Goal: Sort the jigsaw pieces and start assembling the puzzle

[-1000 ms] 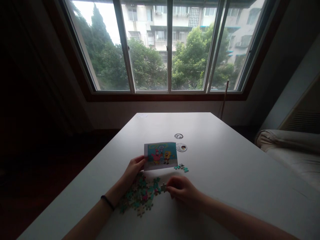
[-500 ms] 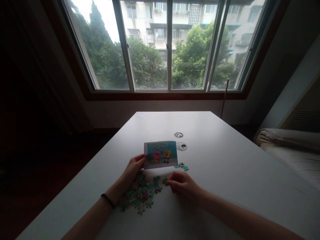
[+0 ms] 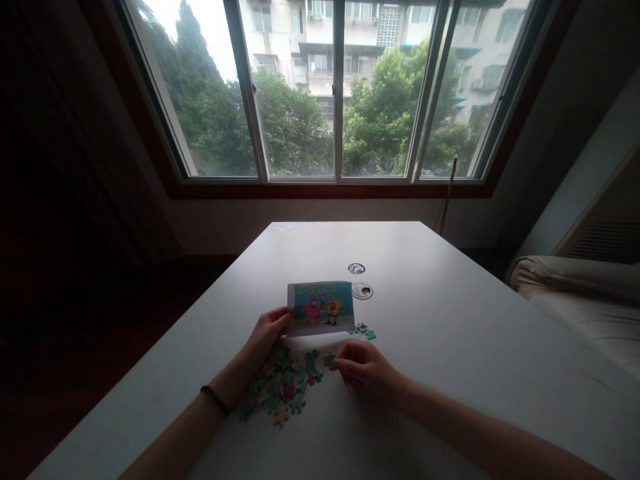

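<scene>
Pinched at its left edge by my left hand [image 3: 270,329], a picture card [image 3: 323,308] with cartoon figures on a blue ground stands tilted up toward me. My right hand [image 3: 364,362] has a single jigsaw piece [image 3: 330,359] between thumb and fingers, greenish and dull, just below the card. A loose heap of jigsaw pieces [image 3: 280,387], mostly green with some pink and pale ones, lies under and beside my left wrist. Several more teal pieces [image 3: 369,333] lie at the card's lower right corner, partly behind it.
Two round, shiny lid-like discs [image 3: 362,291] lie beyond the card on the white table [image 3: 450,347]. A clear scrap [image 3: 284,228] rests at the far left corner. To the right is a pale cushioned seat [image 3: 580,293]; a window [image 3: 335,93] is ahead.
Almost nothing differs. The whole view has shifted very slightly; both hands keep their hold on the card and the jigsaw piece.
</scene>
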Demonstrator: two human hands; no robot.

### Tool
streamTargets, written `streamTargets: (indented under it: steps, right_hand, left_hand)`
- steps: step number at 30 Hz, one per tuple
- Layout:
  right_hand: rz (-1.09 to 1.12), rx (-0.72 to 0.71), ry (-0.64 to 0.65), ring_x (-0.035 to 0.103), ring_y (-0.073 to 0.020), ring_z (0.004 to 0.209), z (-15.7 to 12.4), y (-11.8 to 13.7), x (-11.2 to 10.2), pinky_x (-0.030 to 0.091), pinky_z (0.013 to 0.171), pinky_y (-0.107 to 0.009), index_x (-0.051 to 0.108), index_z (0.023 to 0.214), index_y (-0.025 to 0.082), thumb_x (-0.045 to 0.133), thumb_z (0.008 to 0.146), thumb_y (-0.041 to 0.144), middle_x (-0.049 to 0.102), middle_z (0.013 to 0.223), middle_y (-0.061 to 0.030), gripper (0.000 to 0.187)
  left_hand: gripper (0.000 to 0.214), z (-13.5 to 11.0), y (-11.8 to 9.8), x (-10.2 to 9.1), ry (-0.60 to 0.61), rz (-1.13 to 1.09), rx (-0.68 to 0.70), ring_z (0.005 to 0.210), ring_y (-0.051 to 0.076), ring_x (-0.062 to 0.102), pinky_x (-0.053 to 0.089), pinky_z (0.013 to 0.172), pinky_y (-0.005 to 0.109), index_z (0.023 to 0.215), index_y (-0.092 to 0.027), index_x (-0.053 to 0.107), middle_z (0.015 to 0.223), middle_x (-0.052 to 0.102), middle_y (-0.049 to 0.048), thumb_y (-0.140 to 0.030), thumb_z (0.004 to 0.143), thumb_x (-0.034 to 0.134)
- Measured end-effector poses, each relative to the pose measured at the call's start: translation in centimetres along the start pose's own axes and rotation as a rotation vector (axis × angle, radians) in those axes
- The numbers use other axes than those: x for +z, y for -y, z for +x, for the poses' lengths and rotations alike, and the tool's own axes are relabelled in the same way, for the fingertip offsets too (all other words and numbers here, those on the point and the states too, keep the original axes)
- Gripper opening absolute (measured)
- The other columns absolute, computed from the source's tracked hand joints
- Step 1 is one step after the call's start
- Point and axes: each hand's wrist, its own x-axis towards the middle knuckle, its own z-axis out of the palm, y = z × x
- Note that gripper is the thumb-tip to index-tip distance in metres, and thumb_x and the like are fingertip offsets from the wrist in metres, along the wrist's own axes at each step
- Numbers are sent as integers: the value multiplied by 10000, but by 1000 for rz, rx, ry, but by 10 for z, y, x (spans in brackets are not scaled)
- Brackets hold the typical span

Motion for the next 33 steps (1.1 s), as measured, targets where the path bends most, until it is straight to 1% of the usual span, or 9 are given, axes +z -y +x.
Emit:
streamTargets:
  steps: [8, 17, 24, 29, 33]
  right_hand:
    - [7, -2, 6, 431, -63, 428, 0, -1, 0, 305, 430, -191, 511, 649, 143, 716, 573, 531, 485, 489, 58, 445]
    - [0, -20, 20, 436, -67, 435, 1, -5, -3, 313, 440, -197, 522, 656, 145, 708, 603, 516, 490, 499, 55, 419]
    - [-6, -22, 15, 435, -68, 435, 1, -5, -2, 307, 429, -192, 519, 653, 140, 707, 597, 527, 493, 498, 49, 434]
    - [-2, -27, 19, 432, -64, 432, 1, -5, -2, 307, 432, -191, 518, 656, 141, 707, 593, 531, 486, 495, 56, 438]
    - [10, -19, 18, 434, -64, 436, 1, -4, -2, 310, 434, -192, 514, 651, 144, 713, 585, 529, 488, 502, 55, 438]
  left_hand:
    - [263, 1, 0, -1, -8, 6, -4, 703, 217, 673, 529, 607, 269, 954, -113, 650, 783, 717, 68, -226, 717, 637]
    - [293, 0, -1, 0, 13, 10, 2, 730, 227, 673, 534, 637, 280, 964, -110, 653, 822, 718, 78, -249, 705, 659]
    - [310, 2, 2, -3, 28, -4, 11, 737, 233, 673, 535, 638, 289, 982, -106, 646, 837, 716, 81, -269, 718, 652]
    - [297, 2, 3, -4, 29, -4, 10, 741, 223, 673, 534, 647, 280, 988, -113, 641, 847, 716, 73, -257, 728, 646]
    - [277, 2, 2, -2, 21, 0, 4, 732, 220, 675, 536, 625, 275, 983, -121, 643, 837, 716, 69, -239, 733, 636]
